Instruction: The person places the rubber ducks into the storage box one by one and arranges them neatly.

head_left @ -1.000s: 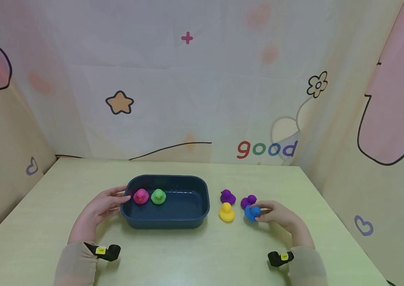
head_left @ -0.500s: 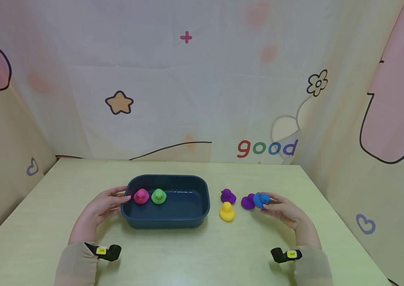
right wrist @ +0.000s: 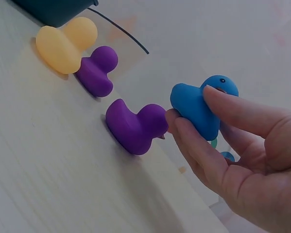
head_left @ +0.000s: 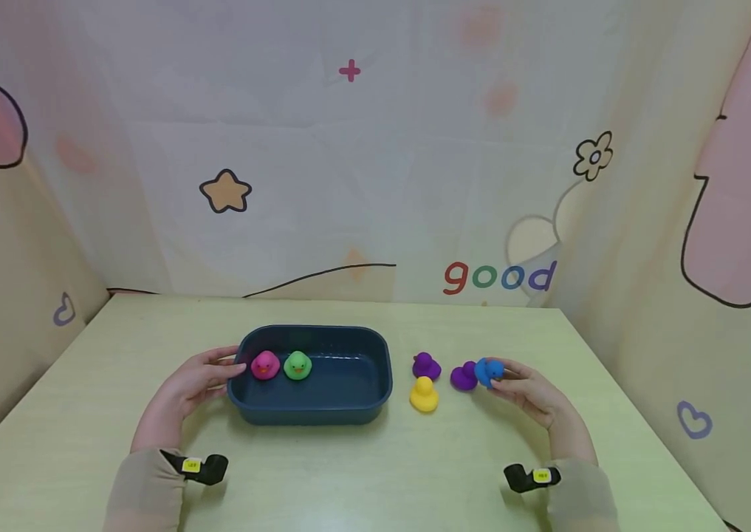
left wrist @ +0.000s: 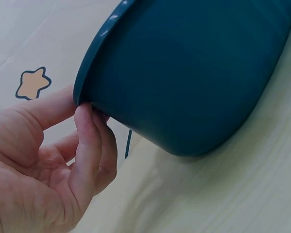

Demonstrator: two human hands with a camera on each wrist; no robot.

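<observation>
At the left end of a dark blue plastic bin (head_left: 311,415), my left hand (head_left: 197,380) grips the rim, thumb over the edge and fingers beneath it outside. A pink rubber duck (head_left: 265,366) and a green rubber duck (head_left: 297,366) sit inside, toward the left. My right hand (head_left: 531,388) pinches a blue rubber duck (right wrist: 196,107) between thumb and fingers, held above the table. Just left of it a purple duck (right wrist: 135,126) stands on the table. Another purple duck (head_left: 426,366) and a yellow duck (head_left: 424,396) stand nearer the bin.
The pale wooden table (head_left: 348,480) carries everything. A printed cloth backdrop (head_left: 375,170) rises behind its far edge and along both sides. Each wrist wears a small black camera, the right camera (head_left: 532,477) hanging above the table.
My right hand has lifted the blue duck off the table and moved it slightly right and away from me. The left hand and the bin stay as they were.
</observation>
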